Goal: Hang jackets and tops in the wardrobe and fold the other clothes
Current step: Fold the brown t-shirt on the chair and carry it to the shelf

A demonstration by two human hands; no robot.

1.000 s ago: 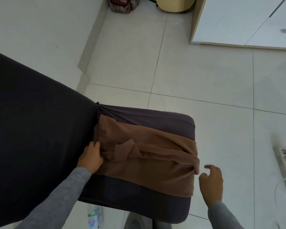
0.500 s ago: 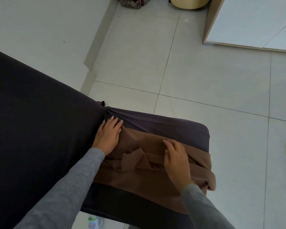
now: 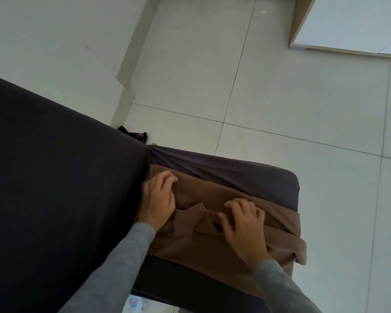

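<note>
The brown garment (image 3: 212,247) lies spread across a dark padded seat (image 3: 235,175), with one end drooping over the seat's right edge. Our right grip (image 3: 242,224) rests on its middle beside a raised flap, fingers spread and bent, tips pressing the cloth and holding nothing. Our left grip (image 3: 159,199) sits on the garment's left end with fingers curled onto the fabric; whether it pinches the cloth we cannot tell. A large dark cushion (image 3: 54,177) adjoins on the left. Beyond are pale floor tiles (image 3: 280,98) and a white cabinet (image 3: 348,19).
</note>
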